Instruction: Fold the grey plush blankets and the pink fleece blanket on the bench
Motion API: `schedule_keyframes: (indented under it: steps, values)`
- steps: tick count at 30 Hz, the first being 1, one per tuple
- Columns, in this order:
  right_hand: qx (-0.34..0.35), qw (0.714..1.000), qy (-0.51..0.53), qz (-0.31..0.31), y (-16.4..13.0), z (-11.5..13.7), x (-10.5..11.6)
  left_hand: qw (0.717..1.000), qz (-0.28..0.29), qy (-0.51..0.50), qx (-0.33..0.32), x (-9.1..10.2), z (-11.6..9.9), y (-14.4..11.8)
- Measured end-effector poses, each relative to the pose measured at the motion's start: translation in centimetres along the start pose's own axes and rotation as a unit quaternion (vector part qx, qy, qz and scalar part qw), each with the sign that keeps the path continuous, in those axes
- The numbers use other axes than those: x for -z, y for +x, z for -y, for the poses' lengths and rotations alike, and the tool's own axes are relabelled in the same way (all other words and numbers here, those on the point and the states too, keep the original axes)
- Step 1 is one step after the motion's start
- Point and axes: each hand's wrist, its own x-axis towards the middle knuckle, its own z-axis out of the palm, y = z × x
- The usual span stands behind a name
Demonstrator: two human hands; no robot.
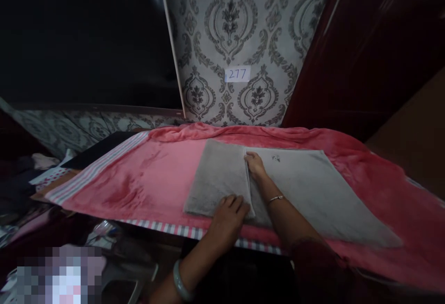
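A grey plush cloth [306, 188] lies on a pink blanket [167, 165], its left part folded over into a layered panel [220, 174]. A small dark print [276, 158] shows near the cloth's far edge. My right hand [255, 165], with a silver bangle on the wrist, pinches the panel's right edge near its far corner. Close to the panel's near right corner, my left hand [229, 218] rests on top with its fingers apart and slightly bent. A pale green bangle [181, 280] circles that wrist.
The pink blanket has a striped border and is bunched along the wall. A large dark screen [86, 40] stands at the left, and a dark red glossy panel [347, 63] at the right. A paper marked 277 [238, 73] is on the patterned wall. Clutter lies at lower left.
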Motion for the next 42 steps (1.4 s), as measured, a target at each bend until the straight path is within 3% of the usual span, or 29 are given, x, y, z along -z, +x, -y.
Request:
schedule_keyframes:
  steps: [4,8,16,26,35,42]
  values:
    - [-0.020,0.995,-0.082,-0.056,1.0,0.2,-0.8,1.000,-0.030,-0.006,-0.007,0.3,0.1,-0.5]
    - [-0.023,0.988,-0.141,-0.056,1.7,0.7,-1.0,0.999,-0.037,0.001,-0.014,0.7,0.2,-0.4]
    - [0.036,0.978,-0.189,-0.085,1.3,1.2,0.2,0.998,-0.052,0.007,-0.036,-0.2,-0.7,0.0]
    - [0.056,0.979,-0.168,-0.102,1.2,0.1,0.3,0.993,-0.108,0.000,-0.050,-0.8,-1.2,0.1]
    - [0.066,0.985,-0.125,-0.095,0.9,0.2,0.3,0.996,-0.065,0.035,-0.044,-0.1,-1.5,0.5]
    - [0.094,0.986,-0.091,-0.101,1.1,-0.1,0.3,0.985,-0.159,0.026,-0.056,-0.8,-2.1,1.1]
